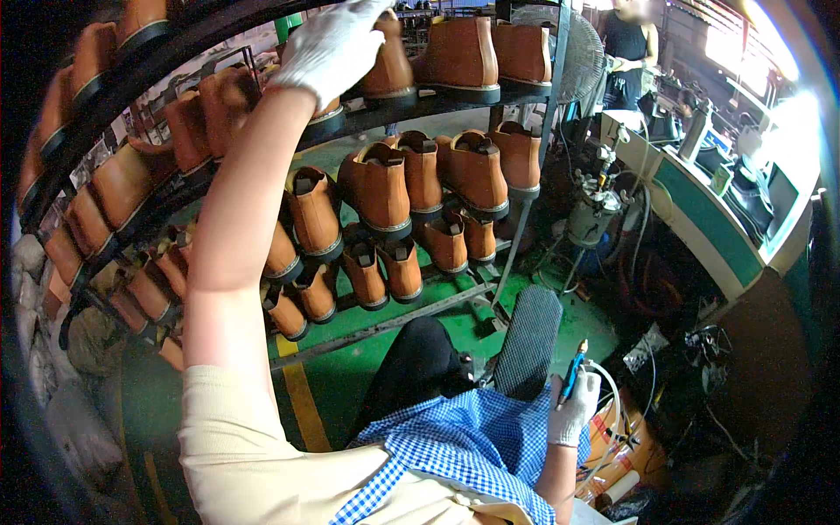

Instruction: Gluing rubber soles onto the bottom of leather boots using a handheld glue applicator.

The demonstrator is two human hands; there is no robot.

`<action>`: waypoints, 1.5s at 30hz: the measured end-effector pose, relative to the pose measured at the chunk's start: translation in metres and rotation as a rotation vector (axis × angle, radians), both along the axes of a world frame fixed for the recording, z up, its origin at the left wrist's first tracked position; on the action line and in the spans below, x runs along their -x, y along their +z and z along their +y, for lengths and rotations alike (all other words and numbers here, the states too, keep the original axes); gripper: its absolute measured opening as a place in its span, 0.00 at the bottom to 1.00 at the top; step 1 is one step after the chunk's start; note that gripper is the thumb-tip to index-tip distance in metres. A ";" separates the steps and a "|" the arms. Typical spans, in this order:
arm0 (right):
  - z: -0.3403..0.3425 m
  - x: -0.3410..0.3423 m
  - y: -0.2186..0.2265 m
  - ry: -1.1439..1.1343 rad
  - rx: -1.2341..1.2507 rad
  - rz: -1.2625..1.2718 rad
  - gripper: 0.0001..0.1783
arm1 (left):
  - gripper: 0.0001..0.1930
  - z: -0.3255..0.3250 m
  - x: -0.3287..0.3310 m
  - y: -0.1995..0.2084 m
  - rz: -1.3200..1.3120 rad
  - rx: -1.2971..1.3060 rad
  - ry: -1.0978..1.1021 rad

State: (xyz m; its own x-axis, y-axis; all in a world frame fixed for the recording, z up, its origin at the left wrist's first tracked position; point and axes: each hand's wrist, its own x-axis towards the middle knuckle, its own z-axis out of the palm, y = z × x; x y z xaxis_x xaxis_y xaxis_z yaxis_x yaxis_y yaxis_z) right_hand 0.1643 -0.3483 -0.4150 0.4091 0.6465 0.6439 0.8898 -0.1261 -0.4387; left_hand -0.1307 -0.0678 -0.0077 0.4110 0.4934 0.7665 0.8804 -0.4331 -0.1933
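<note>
My left arm stretches up to the top shelf of a black rack (429, 110). My left hand (334, 51), in a white knit glove, closes at the upper part of a brown ankle boot (391, 66); its fingertips run to the top edge of the picture. More brown boots (461, 54) stand beside that one. Low at the right, my gloved right hand (573, 409) grips a blue pen-shaped air tool (572, 372) with a brass-coloured tip pointing up. A pale hose (616, 394) loops from around this hand. A textured grey pad (528, 341) lies just left of it.
Lower shelves carry several boots (374, 188). Right of the rack stand a metal pressure pot (595, 214) and a large fan (577, 61). A bench (709, 206) with dark items curves along the right, a person (626, 52) behind it. Cables and an orange-brown board (643, 437) lie lower right.
</note>
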 end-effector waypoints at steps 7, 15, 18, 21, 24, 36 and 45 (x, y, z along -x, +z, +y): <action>0.005 -0.016 0.021 0.013 -0.030 -0.013 0.15 | 0.15 -0.076 0.024 -0.111 -0.284 0.023 -0.744; 0.026 -0.012 0.080 0.151 -0.138 0.019 0.09 | 0.14 -0.113 -0.019 -0.304 -0.444 0.941 -0.922; 0.037 -0.016 0.083 0.167 -0.235 0.087 0.14 | 0.15 -0.130 -0.043 -0.366 -0.513 1.159 -1.041; 0.057 -0.026 0.078 0.153 -0.140 0.498 0.16 | 0.14 -0.141 -0.056 -0.391 -0.554 1.444 -1.117; 0.079 -0.034 0.081 0.149 -0.084 0.528 0.12 | 0.14 -0.127 -0.064 -0.406 -0.790 1.650 -1.122; 0.155 -0.095 -0.013 -0.072 0.069 0.974 0.17 | 0.05 -0.010 -0.193 -0.506 -2.162 1.836 -0.643; 0.235 -0.111 -0.108 0.065 0.410 0.550 0.17 | 0.09 0.029 -0.288 -0.582 -2.003 2.190 -0.633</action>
